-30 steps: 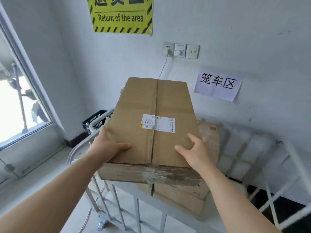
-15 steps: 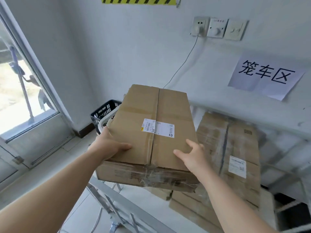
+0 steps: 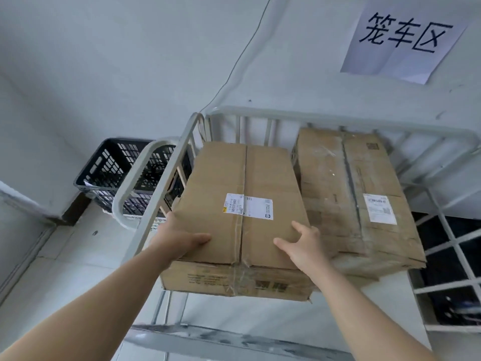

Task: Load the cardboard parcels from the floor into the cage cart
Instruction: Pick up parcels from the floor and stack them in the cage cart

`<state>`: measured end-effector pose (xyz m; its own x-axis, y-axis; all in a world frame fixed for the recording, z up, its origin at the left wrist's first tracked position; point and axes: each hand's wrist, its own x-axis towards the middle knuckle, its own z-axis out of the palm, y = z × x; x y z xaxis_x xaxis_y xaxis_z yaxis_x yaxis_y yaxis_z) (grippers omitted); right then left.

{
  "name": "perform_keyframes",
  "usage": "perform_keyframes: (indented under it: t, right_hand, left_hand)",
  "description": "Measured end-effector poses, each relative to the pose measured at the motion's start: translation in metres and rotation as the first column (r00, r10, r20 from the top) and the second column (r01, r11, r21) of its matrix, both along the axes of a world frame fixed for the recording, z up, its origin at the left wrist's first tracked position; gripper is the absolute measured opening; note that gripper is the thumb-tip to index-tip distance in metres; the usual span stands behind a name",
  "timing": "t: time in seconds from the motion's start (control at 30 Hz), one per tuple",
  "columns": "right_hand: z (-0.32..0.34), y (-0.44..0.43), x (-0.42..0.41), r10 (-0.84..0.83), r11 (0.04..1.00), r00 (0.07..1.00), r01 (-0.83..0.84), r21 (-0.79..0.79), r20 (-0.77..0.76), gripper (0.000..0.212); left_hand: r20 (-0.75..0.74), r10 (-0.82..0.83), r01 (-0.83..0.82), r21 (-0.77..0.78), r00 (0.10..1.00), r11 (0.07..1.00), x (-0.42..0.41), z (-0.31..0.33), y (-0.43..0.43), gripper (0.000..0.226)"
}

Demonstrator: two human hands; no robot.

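A taped cardboard parcel (image 3: 242, 183) with a white label is held inside the white cage cart (image 3: 166, 173), in its left half. My left hand (image 3: 179, 238) grips the parcel's near left edge, thumb on top. My right hand (image 3: 302, 246) grips the near right edge, thumb on top and fingers spread over the side. A second cardboard parcel (image 3: 348, 194), wrapped in clear tape, lies in the cart's right half, right beside the held one. I cannot tell whether the held parcel rests on the cart floor.
A black plastic crate (image 3: 114, 168) stands on the floor left of the cart against the wall. A paper sign (image 3: 400, 37) hangs on the wall above. The cart's right side grid (image 3: 453, 256) is on the right, dark items behind it.
The parcel has gone down and forward into the cart's left half, beside the other parcel. My view has tipped downward; both hands keep the same hold.
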<state>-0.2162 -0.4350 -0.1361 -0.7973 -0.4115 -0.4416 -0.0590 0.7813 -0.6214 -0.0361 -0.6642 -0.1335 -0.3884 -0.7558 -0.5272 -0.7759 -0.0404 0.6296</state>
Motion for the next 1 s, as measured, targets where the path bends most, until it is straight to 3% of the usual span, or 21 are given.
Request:
perform_keyframes:
  t: [0.2,0.5,0.87,1.0]
  right_hand:
    - [-0.043,-0.023,-0.004,0.025,0.993,1.000,-0.026,0.116,0.003,0.080]
    - [-0.122,-0.055,-0.016,0.041,0.983,0.999,-0.047,0.176,0.033,0.079]
    - [-0.220,-0.092,-0.050,0.088,0.959,0.996,-0.091,0.267,0.023,0.087]
    - [-0.243,-0.099,-0.055,0.108,0.950,0.994,-0.098,0.297,-0.017,0.090]
  left_hand:
    - [0.050,0.006,-0.009,0.062,0.999,0.998,-0.006,-0.050,-0.015,0.087]
    - [0.113,-0.026,0.021,0.051,0.993,0.998,-0.020,-0.128,-0.040,0.102]
    - [0.187,-0.084,0.088,-0.014,0.979,0.996,-0.063,-0.223,-0.070,0.105]
    - [0.217,-0.083,0.087,-0.008,0.973,0.996,-0.068,-0.250,-0.072,0.121]
